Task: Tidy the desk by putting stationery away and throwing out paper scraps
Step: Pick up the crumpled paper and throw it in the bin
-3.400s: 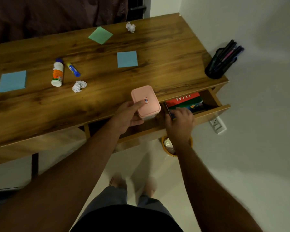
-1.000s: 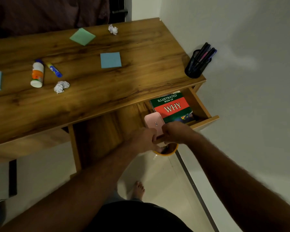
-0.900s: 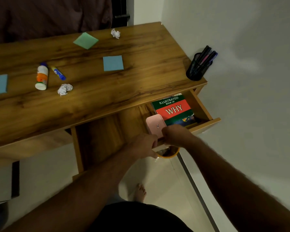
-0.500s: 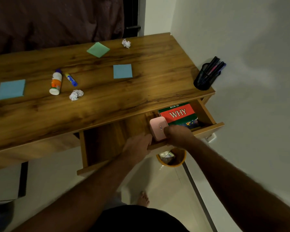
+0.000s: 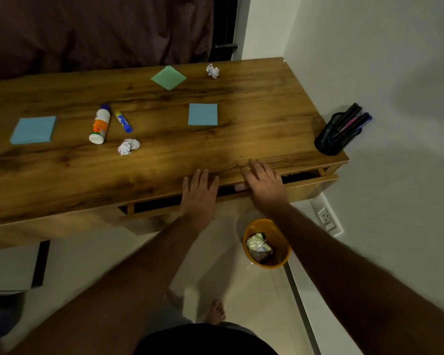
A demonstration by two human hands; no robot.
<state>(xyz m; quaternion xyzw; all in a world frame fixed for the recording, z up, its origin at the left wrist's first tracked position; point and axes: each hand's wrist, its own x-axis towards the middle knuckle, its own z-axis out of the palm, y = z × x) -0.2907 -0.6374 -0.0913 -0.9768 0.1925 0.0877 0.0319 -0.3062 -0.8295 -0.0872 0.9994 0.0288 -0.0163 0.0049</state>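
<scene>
- Along the near edge of the wooden tabletop (image 5: 254,98), the left hand (image 5: 199,194) and right hand (image 5: 264,187) lie flat with fingers straight against the wooden drawer front (image 5: 305,181), grasping nothing.
- That drawer is nearly closed, only a dark slit showing; a sliver of pink (image 5: 239,187) peeks out between the hands, but what it belongs to cannot be told.
- Left to put away: the white glue bottle with orange label (image 5: 100,126), the blue glue stick (image 5: 123,121), the far green sticky-note pad (image 5: 168,77), the middle blue pad (image 5: 203,114) and the left blue pad (image 5: 33,129).
- Two crumpled white paper scraps remain, one near (image 5: 128,146), one far (image 5: 212,70).
- Pens already stand in the black mesh cup (image 5: 331,139) at right; the orange waste bin (image 5: 280,260) on the floor holds some rubbish.
- My judgement: roughly early-to-middle progress.
</scene>
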